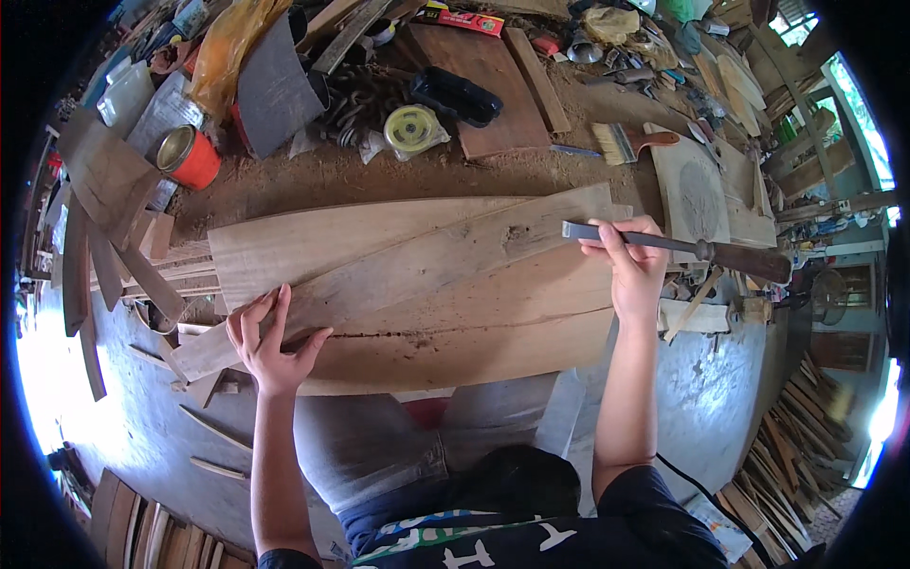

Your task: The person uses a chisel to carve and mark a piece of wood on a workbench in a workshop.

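Observation:
My left hand (275,346) rests on the left part of a narrow weathered plank (398,275), fingers spread and bent over it. The plank lies diagonally across a wide pale board (455,351) with a cracked line of small dark holes, at the front of the workbench. My right hand (626,256) grips a chisel (749,259), its flat metal blade pointing left above the plank's right part, near a rough dark knot, and its wooden handle extending to the right.
The cluttered bench (351,175) holds a red tin (194,161), a black case (455,95), a tape roll (408,133), a paintbrush (630,142) and board offcuts (142,247). Stacked wood strips (796,446) lie at lower right, beside a standing fan (828,296).

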`<act>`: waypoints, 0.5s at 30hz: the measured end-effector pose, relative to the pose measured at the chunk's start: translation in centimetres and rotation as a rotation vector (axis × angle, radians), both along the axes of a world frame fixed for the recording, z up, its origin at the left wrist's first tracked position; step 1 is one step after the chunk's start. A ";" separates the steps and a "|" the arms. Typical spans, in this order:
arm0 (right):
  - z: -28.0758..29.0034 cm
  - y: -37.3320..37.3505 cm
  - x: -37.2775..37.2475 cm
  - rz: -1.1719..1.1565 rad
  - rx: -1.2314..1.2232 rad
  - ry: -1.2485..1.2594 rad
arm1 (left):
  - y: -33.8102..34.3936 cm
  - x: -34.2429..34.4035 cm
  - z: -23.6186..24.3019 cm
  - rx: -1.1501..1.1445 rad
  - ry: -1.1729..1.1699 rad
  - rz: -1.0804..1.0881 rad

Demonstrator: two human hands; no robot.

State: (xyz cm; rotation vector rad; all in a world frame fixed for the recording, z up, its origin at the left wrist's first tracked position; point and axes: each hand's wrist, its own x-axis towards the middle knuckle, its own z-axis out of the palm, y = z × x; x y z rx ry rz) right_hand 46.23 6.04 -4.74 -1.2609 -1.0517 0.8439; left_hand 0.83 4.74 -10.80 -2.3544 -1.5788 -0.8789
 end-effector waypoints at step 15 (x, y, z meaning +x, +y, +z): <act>-0.2 0.7 -1.4 0.059 0.039 0.100 | 0.0 0.4 0.2 0.023 0.030 0.020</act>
